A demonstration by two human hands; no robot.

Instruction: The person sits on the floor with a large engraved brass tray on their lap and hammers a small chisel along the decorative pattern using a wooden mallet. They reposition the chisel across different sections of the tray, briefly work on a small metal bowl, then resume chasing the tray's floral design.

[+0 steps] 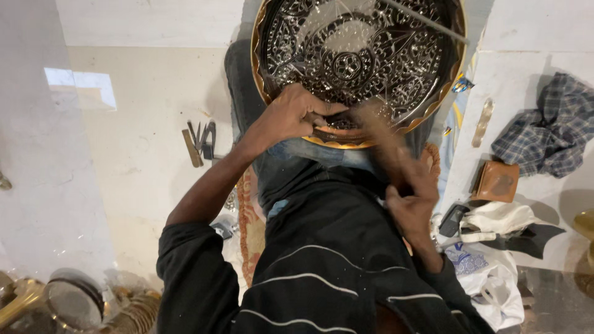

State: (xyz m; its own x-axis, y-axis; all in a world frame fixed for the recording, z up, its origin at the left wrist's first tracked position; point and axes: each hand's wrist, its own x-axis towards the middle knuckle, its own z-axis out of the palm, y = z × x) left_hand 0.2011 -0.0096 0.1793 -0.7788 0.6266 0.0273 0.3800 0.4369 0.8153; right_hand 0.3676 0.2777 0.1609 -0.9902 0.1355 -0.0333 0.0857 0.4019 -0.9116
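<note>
Far to my left, on the pale stone floor (142, 124), lies a small cluster of thin metal hand tools (201, 141), well apart from my work and untouched. Lower left I see brass-coloured round pieces and a shiny disc (74, 303), also set aside.

My left hand (291, 117) sits on the near rim of the large round engraved metal tray with the golden scalloped edge (359, 55), which rests propped on my knees. The fingers are closed narrow around a short dark chisel-like tool (318, 119) pressed to the tray's lower edge. Most of the tray's face already carries dense cut ornament, a central medallion with bands round it, so I judge the pattern largely laid in; the band just under my tool looks like the part in hand. How much of the far rim is finished I cannot tell, since it runs out of view.

My right hand (411, 192) is gripped around a blurred wooden-handled hammer (377, 133) near the tool.

To my right, on the white slab, lie a brown leather wallet (497, 181), a blue checked cloth (547, 127) and white plastic bags (495, 278).
</note>
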